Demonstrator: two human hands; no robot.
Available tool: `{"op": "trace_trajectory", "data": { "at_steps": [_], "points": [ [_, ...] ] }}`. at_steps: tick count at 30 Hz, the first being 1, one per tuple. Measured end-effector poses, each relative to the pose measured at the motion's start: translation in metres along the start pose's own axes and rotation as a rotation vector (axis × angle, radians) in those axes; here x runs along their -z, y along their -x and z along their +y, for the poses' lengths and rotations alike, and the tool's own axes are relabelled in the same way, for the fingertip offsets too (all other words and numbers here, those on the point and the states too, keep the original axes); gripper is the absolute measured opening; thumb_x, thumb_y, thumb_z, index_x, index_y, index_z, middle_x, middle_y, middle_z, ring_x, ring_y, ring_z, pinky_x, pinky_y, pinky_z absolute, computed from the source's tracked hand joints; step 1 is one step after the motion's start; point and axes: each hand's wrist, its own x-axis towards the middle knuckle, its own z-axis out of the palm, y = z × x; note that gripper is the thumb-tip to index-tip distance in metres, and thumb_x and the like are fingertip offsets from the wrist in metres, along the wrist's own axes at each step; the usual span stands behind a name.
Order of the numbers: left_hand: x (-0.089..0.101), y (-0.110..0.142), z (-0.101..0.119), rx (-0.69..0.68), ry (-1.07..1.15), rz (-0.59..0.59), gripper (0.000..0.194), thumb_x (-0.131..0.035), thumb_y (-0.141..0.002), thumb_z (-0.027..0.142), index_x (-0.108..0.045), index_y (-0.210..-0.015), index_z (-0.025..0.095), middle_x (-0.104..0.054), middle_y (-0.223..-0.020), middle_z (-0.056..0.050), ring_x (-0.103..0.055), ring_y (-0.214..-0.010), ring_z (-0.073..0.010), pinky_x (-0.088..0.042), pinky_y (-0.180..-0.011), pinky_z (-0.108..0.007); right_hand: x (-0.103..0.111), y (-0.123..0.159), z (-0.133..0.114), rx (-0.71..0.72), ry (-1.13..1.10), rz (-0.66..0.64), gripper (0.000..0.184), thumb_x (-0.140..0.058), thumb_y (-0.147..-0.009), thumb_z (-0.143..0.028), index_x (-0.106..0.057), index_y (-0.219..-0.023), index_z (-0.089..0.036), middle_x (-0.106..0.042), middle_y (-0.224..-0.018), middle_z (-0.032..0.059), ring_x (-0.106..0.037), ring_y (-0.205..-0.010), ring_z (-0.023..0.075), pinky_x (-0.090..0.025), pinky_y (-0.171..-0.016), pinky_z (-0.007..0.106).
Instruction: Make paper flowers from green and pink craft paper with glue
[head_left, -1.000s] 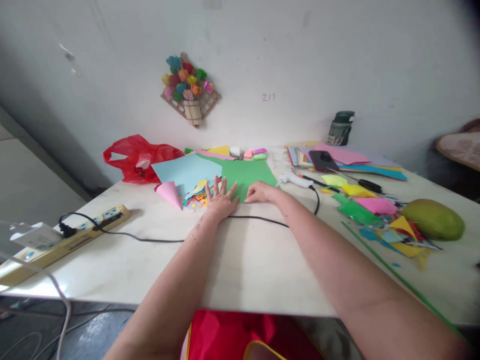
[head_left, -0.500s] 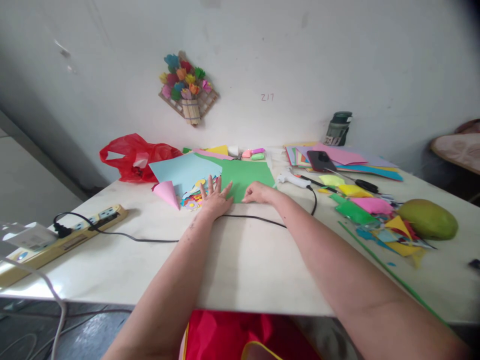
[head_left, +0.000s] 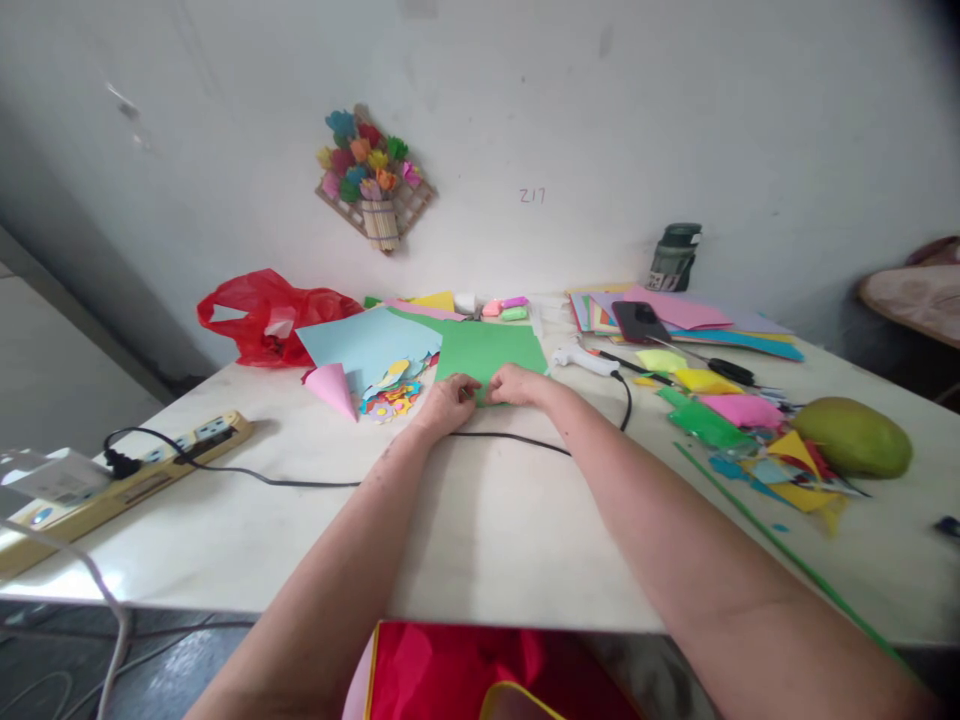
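A green sheet of paper [head_left: 491, 347] lies flat in the middle of the table. Its near edge is between the fingers of my left hand [head_left: 451, 402], which are curled and closed at the near left part. My right hand [head_left: 519, 385] is also closed, pinching the same edge a little further right. The fingertips of both hands are partly hidden. Left of my left hand are colourful paper cut-outs [head_left: 390, 392], a light blue sheet [head_left: 367, 345] and a pink paper cone [head_left: 332, 388].
A white glue gun [head_left: 583, 358] lies right of the paper, its black cord [head_left: 517, 437] crossing under my wrists. Scissors [head_left: 731, 371], clay packs [head_left: 716, 425], a green mango-like fruit [head_left: 853, 437] and a phone [head_left: 641, 321] are right. A power strip [head_left: 184, 455] and red bag [head_left: 277, 312] are left.
My left hand was spread flat on the paper and cut-outs; it has drawn in, its fingers now curled at the near edge. My right hand stays nearly in place.
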Motion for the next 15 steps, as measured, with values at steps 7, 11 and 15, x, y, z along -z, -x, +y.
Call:
{"op": "trace_trajectory", "data": {
  "at_steps": [7, 11, 15],
  "points": [
    [-0.005, -0.008, -0.020, 0.132, 0.141, -0.084, 0.024, -0.054, -0.065, 0.027, -0.064, -0.084, 0.015, -0.063, -0.069, -0.001, -0.056, -0.065, -0.0129, -0.044, -0.061, -0.023, 0.011, 0.007, 0.004, 0.053, -0.098, -0.055, 0.018, -0.051, -0.073, -0.024, -0.065, -0.073, -0.013, -0.061, -0.065, 0.0006, -0.047, -0.055, 0.0072, -0.036, -0.053, 0.017],
    [-0.003, -0.009, -0.020, 0.125, 0.135, -0.137, 0.028, -0.056, -0.064, 0.036, -0.065, -0.082, 0.016, -0.064, -0.072, -0.002, -0.057, -0.068, -0.0138, -0.044, -0.062, -0.024, 0.015, 0.007, 0.008, 0.071, -0.054, -0.073, 0.014, -0.056, -0.069, -0.016, -0.066, -0.078, -0.014, -0.065, -0.072, 0.0002, -0.051, -0.061, 0.0078, -0.039, -0.059, 0.017],
    [0.000, -0.008, -0.012, 0.097, 0.108, -0.159, 0.027, -0.056, -0.064, 0.038, -0.066, -0.078, 0.017, -0.062, -0.069, 0.000, -0.055, -0.065, -0.0130, -0.042, -0.061, -0.023, 0.018, 0.007, 0.009, 0.083, -0.007, -0.090, 0.017, -0.059, -0.065, -0.014, -0.068, -0.079, -0.016, -0.067, -0.077, -0.0004, -0.055, -0.068, 0.0095, -0.041, -0.064, 0.018]
  ]
}}
